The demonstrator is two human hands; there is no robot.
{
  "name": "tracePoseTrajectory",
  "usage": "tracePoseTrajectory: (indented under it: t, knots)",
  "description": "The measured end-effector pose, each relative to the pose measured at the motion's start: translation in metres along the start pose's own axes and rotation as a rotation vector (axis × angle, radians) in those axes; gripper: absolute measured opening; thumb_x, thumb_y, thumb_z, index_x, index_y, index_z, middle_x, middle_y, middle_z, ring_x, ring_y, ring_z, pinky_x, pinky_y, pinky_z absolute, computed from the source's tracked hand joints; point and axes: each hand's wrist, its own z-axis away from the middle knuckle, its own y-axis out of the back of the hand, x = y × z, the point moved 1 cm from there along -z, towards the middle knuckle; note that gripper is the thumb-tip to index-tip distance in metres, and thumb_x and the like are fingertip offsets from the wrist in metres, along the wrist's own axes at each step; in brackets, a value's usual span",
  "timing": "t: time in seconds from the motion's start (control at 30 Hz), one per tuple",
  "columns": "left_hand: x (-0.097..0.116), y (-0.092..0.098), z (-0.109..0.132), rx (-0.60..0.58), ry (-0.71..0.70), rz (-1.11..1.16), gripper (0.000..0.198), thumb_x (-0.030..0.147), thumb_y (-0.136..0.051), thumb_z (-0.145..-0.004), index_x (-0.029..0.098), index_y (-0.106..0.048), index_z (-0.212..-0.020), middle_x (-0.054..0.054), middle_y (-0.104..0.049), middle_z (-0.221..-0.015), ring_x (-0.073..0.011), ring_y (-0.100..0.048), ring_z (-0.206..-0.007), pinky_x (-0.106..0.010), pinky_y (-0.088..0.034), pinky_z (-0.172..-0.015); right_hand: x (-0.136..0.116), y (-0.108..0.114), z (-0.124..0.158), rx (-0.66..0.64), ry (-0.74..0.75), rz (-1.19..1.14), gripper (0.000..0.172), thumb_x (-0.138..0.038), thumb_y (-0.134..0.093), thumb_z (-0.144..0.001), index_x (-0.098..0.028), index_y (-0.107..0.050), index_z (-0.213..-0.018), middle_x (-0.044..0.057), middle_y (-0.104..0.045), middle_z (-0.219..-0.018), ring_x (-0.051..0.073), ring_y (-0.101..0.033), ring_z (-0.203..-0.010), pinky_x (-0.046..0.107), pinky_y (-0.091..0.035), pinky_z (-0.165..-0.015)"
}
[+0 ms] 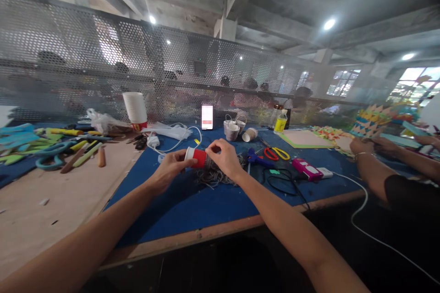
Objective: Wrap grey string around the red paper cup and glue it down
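My left hand (172, 168) is closed around a red paper cup (197, 159) with a white rim, held on its side above the blue mat. Grey-brown cord is wrapped about the cup's base end. At that end my right hand (223, 155) has its fingers pinched together; what lies between them is too small to make out, perhaps a strand. Below both hands a loose tangle of grey-brown cord (216, 178) rests on the mat. Just right of my right hand lies a blue glue gun (259, 160).
Red-and-yellow scissors (277, 153), a magenta box (307, 169) and black cable lie to the right. Small wrapped cups (232, 131), a lit phone (207, 116) and a yellow-labelled bottle (281, 122) stand behind. Stacked paper cups (134, 107) and tools are left. Another person's hands (362, 146) work at far right.
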Motion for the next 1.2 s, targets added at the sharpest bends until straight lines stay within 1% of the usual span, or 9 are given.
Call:
tracePoseTrajectory:
  t: [0.17, 0.37, 0.5, 0.6, 0.67, 0.83, 0.97, 1.07, 1.2]
  knots:
    - [-0.002, 0.001, 0.000, -0.010, -0.004, -0.001, 0.023, 0.034, -0.076, -0.072, 0.018, -0.074, -0.088, -0.002, -0.067, -0.075, -0.0131, -0.046, -0.061, -0.027, -0.032, -0.052, -0.002, 0.001, 0.000, 0.003, -0.014, -0.001, 0.012, -0.021, -0.068, -0.085, -0.021, -0.064, -0.074, -0.001, -0.060, -0.076, 0.014, -0.059, -0.072, 0.026, -0.048, -0.074]
    - [-0.003, 0.001, -0.001, -0.013, -0.009, 0.005, 0.020, 0.034, -0.077, -0.072, 0.018, -0.073, -0.084, -0.001, -0.066, -0.073, -0.0127, -0.045, -0.060, -0.026, -0.031, -0.052, 0.001, 0.000, 0.000, 0.002, -0.011, -0.010, 0.012, -0.020, -0.069, -0.085, -0.020, -0.065, -0.074, -0.002, -0.058, -0.075, 0.014, -0.057, -0.072, 0.025, -0.046, -0.074]
    - [-0.002, 0.001, -0.002, -0.005, -0.017, 0.011, 0.024, 0.034, -0.078, -0.072, 0.018, -0.076, -0.090, -0.002, -0.069, -0.076, -0.0138, -0.047, -0.062, -0.026, -0.033, -0.053, 0.006, -0.002, -0.001, 0.017, -0.025, -0.030, 0.010, -0.023, -0.068, -0.086, -0.021, -0.067, -0.076, -0.001, -0.061, -0.077, 0.014, -0.058, -0.074, 0.025, -0.047, -0.075]
    - [-0.001, 0.001, -0.002, 0.001, -0.025, 0.024, 0.029, 0.035, -0.080, -0.071, 0.017, -0.078, -0.094, -0.003, -0.070, -0.079, -0.0146, -0.049, -0.064, -0.026, -0.035, -0.055, 0.009, -0.002, -0.002, 0.027, -0.046, -0.092, 0.011, -0.028, -0.068, -0.088, -0.021, -0.069, -0.079, 0.000, -0.065, -0.080, 0.015, -0.060, -0.076, 0.026, -0.048, -0.077]
    - [-0.001, 0.001, -0.002, 0.009, -0.024, 0.043, 0.030, 0.035, -0.081, -0.070, 0.017, -0.078, -0.093, -0.004, -0.069, -0.079, -0.0148, -0.050, -0.065, -0.026, -0.036, -0.056, 0.009, -0.001, -0.004, 0.019, -0.070, -0.165, 0.017, -0.035, -0.065, -0.091, -0.021, -0.070, -0.084, 0.001, -0.068, -0.082, 0.016, -0.062, -0.077, 0.026, -0.049, -0.077]
    - [-0.001, 0.003, -0.002, 0.065, 0.002, 0.130, 0.031, 0.035, -0.084, -0.066, 0.017, -0.079, -0.091, -0.004, -0.070, -0.080, -0.0157, -0.054, -0.069, -0.025, -0.040, -0.059, 0.012, 0.002, -0.006, -0.003, -0.166, -0.348, 0.043, -0.055, -0.047, -0.099, -0.020, -0.072, -0.098, 0.002, -0.070, -0.084, 0.016, -0.068, -0.078, 0.027, -0.051, -0.080]
    - [0.000, 0.003, -0.004, 0.116, 0.031, 0.205, 0.032, 0.033, -0.088, -0.061, 0.018, -0.079, -0.088, -0.004, -0.071, -0.082, -0.0156, -0.056, -0.069, -0.025, -0.043, -0.059, 0.016, 0.003, -0.005, -0.022, -0.210, -0.330, 0.053, -0.062, -0.039, -0.100, -0.021, -0.072, -0.100, 0.004, -0.072, -0.095, 0.017, -0.069, -0.089, 0.029, -0.050, -0.087]
    - [0.000, 0.003, -0.004, 0.134, 0.044, 0.240, 0.032, 0.032, -0.090, -0.059, 0.018, -0.080, -0.086, -0.004, -0.071, -0.081, -0.0148, -0.056, -0.068, -0.024, -0.044, -0.058, 0.015, 0.003, -0.002, -0.100, -0.218, -0.255, 0.053, -0.063, -0.039, -0.100, -0.022, -0.071, -0.104, 0.004, -0.074, -0.098, 0.020, -0.068, -0.097, 0.031, -0.048, -0.091]
    - [-0.003, 0.004, -0.005, 0.121, 0.045, 0.261, 0.033, 0.033, -0.090, -0.061, 0.017, -0.080, -0.088, -0.005, -0.072, -0.084, -0.0157, -0.059, -0.071, -0.023, -0.047, -0.060, 0.012, 0.003, 0.000, -0.167, -0.238, -0.215, 0.043, -0.059, -0.050, -0.097, -0.022, -0.070, -0.107, 0.004, -0.074, -0.104, 0.021, -0.068, -0.100, 0.032, -0.047, -0.091]
